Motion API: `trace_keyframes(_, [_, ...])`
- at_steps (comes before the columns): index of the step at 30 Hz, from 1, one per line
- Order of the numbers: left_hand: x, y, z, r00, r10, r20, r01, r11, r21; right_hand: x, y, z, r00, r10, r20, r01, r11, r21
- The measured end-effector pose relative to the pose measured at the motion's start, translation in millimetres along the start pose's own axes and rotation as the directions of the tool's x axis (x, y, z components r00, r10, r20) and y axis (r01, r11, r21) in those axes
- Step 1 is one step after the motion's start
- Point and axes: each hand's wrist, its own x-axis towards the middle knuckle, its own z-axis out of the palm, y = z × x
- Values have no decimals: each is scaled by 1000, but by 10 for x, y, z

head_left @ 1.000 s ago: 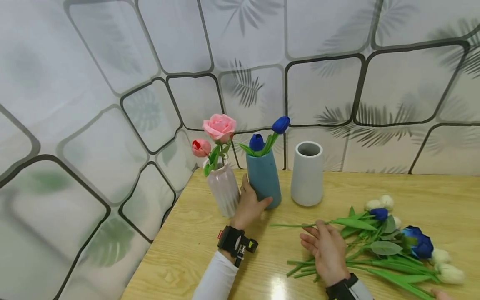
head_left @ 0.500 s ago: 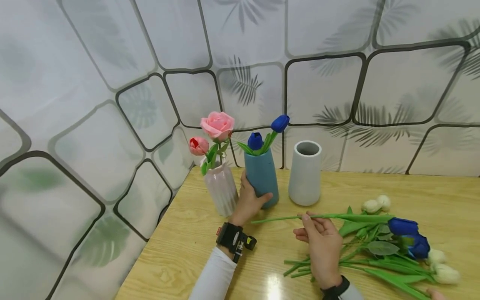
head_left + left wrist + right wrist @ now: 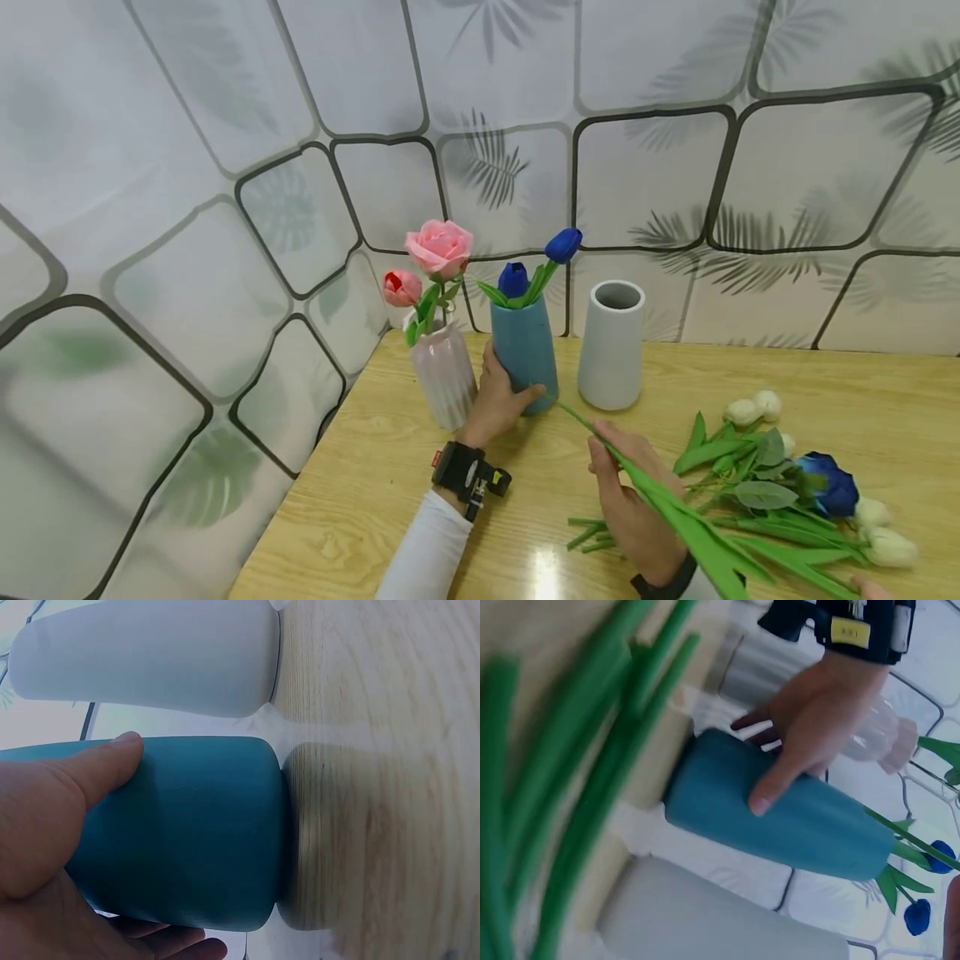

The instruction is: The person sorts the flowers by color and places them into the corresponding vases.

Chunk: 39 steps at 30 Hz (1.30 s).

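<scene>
My left hand grips the lower part of a blue vase that holds two blue tulips. In the left wrist view, the thumb lies across the side of the vase. My right hand pinches the green stem of a blue artificial tulip, its bare end pointing at the foot of the vase. The tulip's leaves hang toward the lower edge, and its blossom is out of view. In the right wrist view, part of the stem crosses in front of the blue vase.
A pinkish ribbed vase with pink flowers stands left of the blue vase. At its right is a white vase. Several white and blue flowers lie on the wooden table. A fingertip shows at lower right.
My right hand has lifted the blue tulip from the pile and turned it, so its stem end swings up toward the blue vase and its blossom drops out of view. The left hand stays put.
</scene>
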Motion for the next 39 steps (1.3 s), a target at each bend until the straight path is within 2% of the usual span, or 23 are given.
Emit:
trace_keyframes(2, [6,0,-5,1000,6,3,-6,1000,10,112,-29,21,993,-110,-45,109,994,-31])
trace_keyframes(4, [10,4,-9,1000,13,10,-13,1000,8,236,-52,63,967,-231,-107,225,972,-66])
trace_keyframes(6, [13,6,-12,1000,13,15,-13,1000,7,347,-67,113,940,-301,-160,289,953,-94])
trace_keyframes(7, [9,12,-16,1000,12,15,-12,1000,4,399,-70,139,927,-328,-182,314,944,-103])
trace_keyframes(9, [7,12,-23,1000,14,11,-14,1000,2,488,-61,188,915,-351,-197,337,936,-105])
trace_keyframes(13, [-2,-6,-34,999,33,6,-33,999,0,623,19,265,914,-372,-161,361,928,-95])
trace_keyframes(17, [-10,-24,-45,999,47,20,-47,999,6,695,89,307,936,-341,-90,332,938,-98])
trace_keyframes(21, [-16,-20,-43,999,36,29,-36,999,4,770,117,325,967,-253,20,253,960,-116])
trace_keyframes(26, [-10,-4,-35,999,29,24,-30,999,22,958,27,380,982,-116,150,143,972,-185])
trace_keyframes(30, [-12,-1,-28,999,42,18,-42,999,26,1065,84,495,972,20,234,26,981,-192])
trace_keyframes(33, [-16,-4,-27,999,52,13,-52,999,16,1096,270,603,954,85,288,-35,984,-174])
trace_keyframes(36, [-21,-2,-26,999,53,11,-53,999,13,1129,382,670,937,114,329,-54,981,-187])
trace_keyframes(39, [-27,-1,-24,999,53,11,-53,998,23,1154,441,714,924,135,358,-47,969,-244])
